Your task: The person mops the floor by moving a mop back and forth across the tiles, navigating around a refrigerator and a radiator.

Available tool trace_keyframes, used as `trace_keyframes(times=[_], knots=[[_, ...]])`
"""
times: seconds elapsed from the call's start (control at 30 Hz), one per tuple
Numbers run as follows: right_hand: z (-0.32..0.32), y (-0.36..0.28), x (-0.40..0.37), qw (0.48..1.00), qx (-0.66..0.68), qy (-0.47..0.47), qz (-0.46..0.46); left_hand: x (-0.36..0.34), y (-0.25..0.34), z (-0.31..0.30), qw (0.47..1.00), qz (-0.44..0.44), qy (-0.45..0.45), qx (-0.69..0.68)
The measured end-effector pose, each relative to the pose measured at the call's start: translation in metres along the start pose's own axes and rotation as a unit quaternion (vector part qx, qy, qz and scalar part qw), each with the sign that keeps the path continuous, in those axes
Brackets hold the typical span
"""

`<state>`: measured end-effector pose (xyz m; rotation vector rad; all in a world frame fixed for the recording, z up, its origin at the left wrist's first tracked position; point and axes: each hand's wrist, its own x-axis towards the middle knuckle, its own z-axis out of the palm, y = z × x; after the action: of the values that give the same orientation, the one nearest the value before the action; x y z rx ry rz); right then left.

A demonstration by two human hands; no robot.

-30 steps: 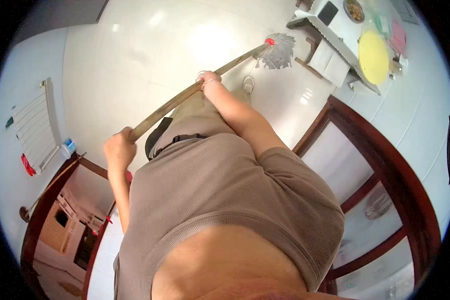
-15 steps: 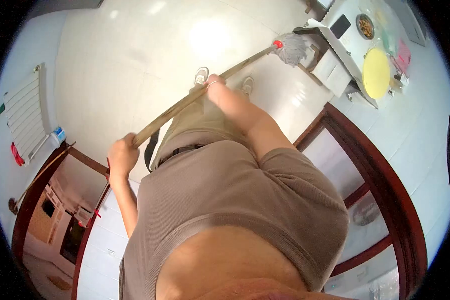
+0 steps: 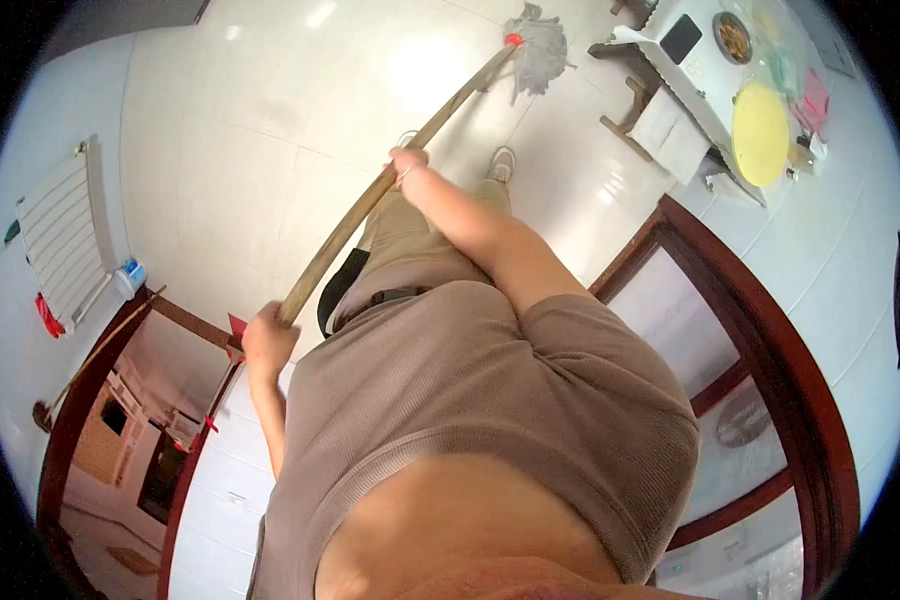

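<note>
A mop with a long wooden handle (image 3: 345, 225) runs diagonally in front of my body. Its grey string head (image 3: 540, 55), joined by a red collar, lies on the pale floor near the top, left of the table. My left hand (image 3: 268, 340) is wrapped round the upper end of the handle, beside my waist. Farther down the handle, my right hand (image 3: 408, 162) grips it, with a thin bracelet at the wrist. My shoes show just beyond that hand, one partly hidden by it.
A white-covered table (image 3: 705, 85) at the upper right bears a phone, a bowl and a yellow round thing. Beside it stands a stool (image 3: 670, 135). A white radiator (image 3: 65, 235) is on the left wall. Dark red door frames (image 3: 770, 330) flank my body.
The mop head has swung left and away from the table's edge, across the floor. My right hand has moved slightly left, and my left hand slightly right and down, both still on the handle.
</note>
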<state>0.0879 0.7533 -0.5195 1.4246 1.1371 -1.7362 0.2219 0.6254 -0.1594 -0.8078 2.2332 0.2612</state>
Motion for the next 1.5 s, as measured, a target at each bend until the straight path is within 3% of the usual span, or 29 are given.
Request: trace_keyframes(times=[0.1, 0.2, 0.33, 0.5, 0.63, 0.77, 0.83, 0.9, 0.97, 1.07, 1.17, 1.23, 1.33, 1.37, 1.43, 1.5], knots=[[-0.016, -0.041, 0.065, 0.998, 0.033, -0.049, -0.011, 0.031, 0.043, 0.009, 0.997, 0.071, -0.006, -0.021], [-0.026, -0.110, 0.049, 0.999, 0.017, -0.017, -0.023, 0.063, 0.090, 0.011, 0.993, 0.117, -0.034, -0.011], [-0.022, -0.128, 0.044, 0.995, -0.066, 0.008, -0.069, 0.093, 0.114, 0.011, 0.985, 0.164, -0.048, 0.022], [0.014, -0.107, 0.018, 0.963, -0.266, 0.004, -0.047, 0.101, 0.041, -0.017, 0.985, 0.163, -0.032, 0.037], [0.050, -0.044, 0.012, 0.944, -0.330, -0.012, -0.022, 0.074, -0.032, -0.056, 0.993, 0.093, -0.061, 0.029], [0.093, 0.019, -0.009, 0.939, -0.304, -0.157, 0.035, 0.026, -0.085, -0.094, 0.998, 0.005, -0.040, 0.038], [0.123, 0.044, -0.035, 0.926, -0.324, -0.183, 0.062, 0.001, -0.097, -0.113, 0.999, -0.027, -0.017, 0.040], [0.154, 0.082, -0.040, 0.936, -0.283, -0.188, 0.088, -0.022, -0.103, -0.130, 0.996, -0.051, 0.022, 0.069], [0.170, 0.080, -0.094, 0.968, -0.166, -0.157, 0.101, -0.038, -0.092, -0.150, 0.992, -0.086, 0.019, 0.092], [0.185, 0.098, -0.098, 0.972, -0.097, -0.185, 0.104, -0.052, -0.105, -0.165, 0.986, -0.017, 0.086, 0.143], [0.172, 0.097, -0.101, 0.978, -0.030, -0.184, 0.095, -0.054, -0.087, -0.183, 0.989, 0.037, 0.072, 0.120], [0.161, 0.093, -0.105, 0.980, 0.021, -0.171, 0.094, -0.047, -0.081, -0.199, 0.991, 0.019, 0.042, 0.125], [0.136, 0.079, -0.111, 0.986, 0.106, -0.106, 0.079, -0.037, -0.064, -0.218, 0.982, 0.088, -0.011, 0.168], [0.120, 0.072, -0.110, 0.979, 0.119, -0.141, 0.083, -0.034, -0.058, -0.217, 0.977, 0.104, -0.014, 0.184], [0.101, 0.065, -0.103, 0.983, 0.152, -0.053, 0.090, -0.026, -0.041, -0.216, 0.967, 0.153, -0.014, 0.204], [0.068, 0.066, -0.089, 0.975, 0.201, -0.056, 0.076, -0.022, -0.024, -0.207, 0.956, 0.189, -0.006, 0.224]])
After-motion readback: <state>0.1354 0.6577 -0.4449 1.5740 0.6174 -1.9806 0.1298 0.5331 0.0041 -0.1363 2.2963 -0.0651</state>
